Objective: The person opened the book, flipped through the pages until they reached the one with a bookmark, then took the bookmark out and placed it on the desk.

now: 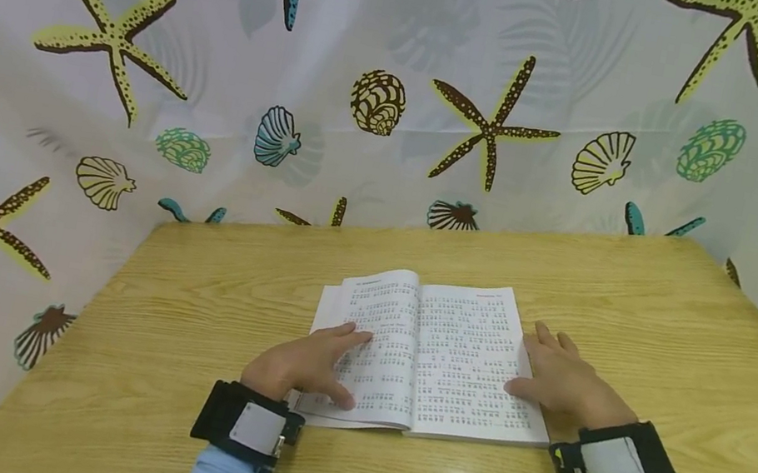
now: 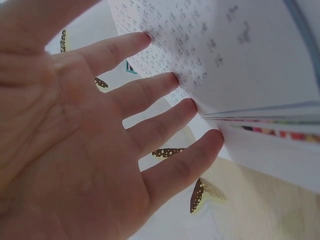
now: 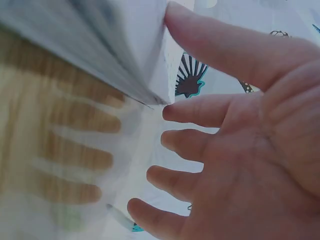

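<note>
An open book (image 1: 465,353) with printed white pages lies on the wooden table. My left hand (image 1: 307,363) rests on its left page, fingers spread. In the left wrist view the fingertips of this left hand (image 2: 95,130) touch the page near its edge, the fingers nearly straight and apart. At the book's right edge is my right hand (image 1: 563,379), its thumb on the margin of the right page. The right wrist view shows the right hand (image 3: 240,135) with its thumb against the book (image 3: 145,45) and the other fingers extended beside the page block.
The light wooden table (image 1: 208,299) spreads around the book and reflects a bright spot near its front. Behind and beside it hangs a white cloth (image 1: 399,37) printed with starfish and shells. Each wrist wears a black strap (image 1: 251,421) over a blue sleeve.
</note>
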The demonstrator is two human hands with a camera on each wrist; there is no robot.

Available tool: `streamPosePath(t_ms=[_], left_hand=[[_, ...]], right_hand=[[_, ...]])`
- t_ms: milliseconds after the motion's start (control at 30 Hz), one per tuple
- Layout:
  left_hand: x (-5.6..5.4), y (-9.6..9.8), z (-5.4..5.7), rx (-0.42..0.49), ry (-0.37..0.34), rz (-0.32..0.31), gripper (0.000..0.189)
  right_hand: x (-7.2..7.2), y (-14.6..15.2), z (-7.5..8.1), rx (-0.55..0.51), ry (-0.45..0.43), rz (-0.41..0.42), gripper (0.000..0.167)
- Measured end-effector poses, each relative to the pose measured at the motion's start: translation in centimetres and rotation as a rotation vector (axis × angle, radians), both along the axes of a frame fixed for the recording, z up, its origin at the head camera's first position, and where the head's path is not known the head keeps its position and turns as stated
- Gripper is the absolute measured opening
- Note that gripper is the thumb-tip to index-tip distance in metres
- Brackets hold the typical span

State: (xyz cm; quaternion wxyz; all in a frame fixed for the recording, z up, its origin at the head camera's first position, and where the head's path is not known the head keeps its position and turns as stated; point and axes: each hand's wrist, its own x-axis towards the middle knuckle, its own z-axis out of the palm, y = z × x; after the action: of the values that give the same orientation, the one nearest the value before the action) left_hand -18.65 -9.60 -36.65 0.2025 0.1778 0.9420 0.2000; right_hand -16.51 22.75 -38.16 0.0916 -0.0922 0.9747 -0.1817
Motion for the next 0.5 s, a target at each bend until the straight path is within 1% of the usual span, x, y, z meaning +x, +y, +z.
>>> streamPosePath(t_ms=[167,200,267,333,433,500], left_hand=[[0.0,-0.1,0.1,-0.001,-0.003,0.003,0.092],[0.0,-0.1,0.1,-0.002,-0.002,0.002,0.092],[0.0,-0.1,0.1,-0.001,-0.003,0.004,0.092],[0.0,-0.2,0.1,-0.001,-0.006,0.002,0.092],[0.0,-0.2,0.0,0.001,-0.008,-0.004,0.092],[-0.1,-0.2,0.0,0.000,-0.004,-0.009,0.092]], right_hand=[[0.1,-0.7,0.4,0.035,-0.005,-0.024,0.077],[0.2,-0.8,0.7,0.041,0.007,-0.020,0.077],[0.3,-1.1,0.9,0.022,0.069,-0.016,0.071],[0.3,-1.4,1.1,-0.055,0.154,-0.033,0.054],[0.2,-1.6,1.3,-0.191,0.288,-0.057,0.023],[0.1,-1.7,1.3,-0.248,0.331,-0.072,0.008]])
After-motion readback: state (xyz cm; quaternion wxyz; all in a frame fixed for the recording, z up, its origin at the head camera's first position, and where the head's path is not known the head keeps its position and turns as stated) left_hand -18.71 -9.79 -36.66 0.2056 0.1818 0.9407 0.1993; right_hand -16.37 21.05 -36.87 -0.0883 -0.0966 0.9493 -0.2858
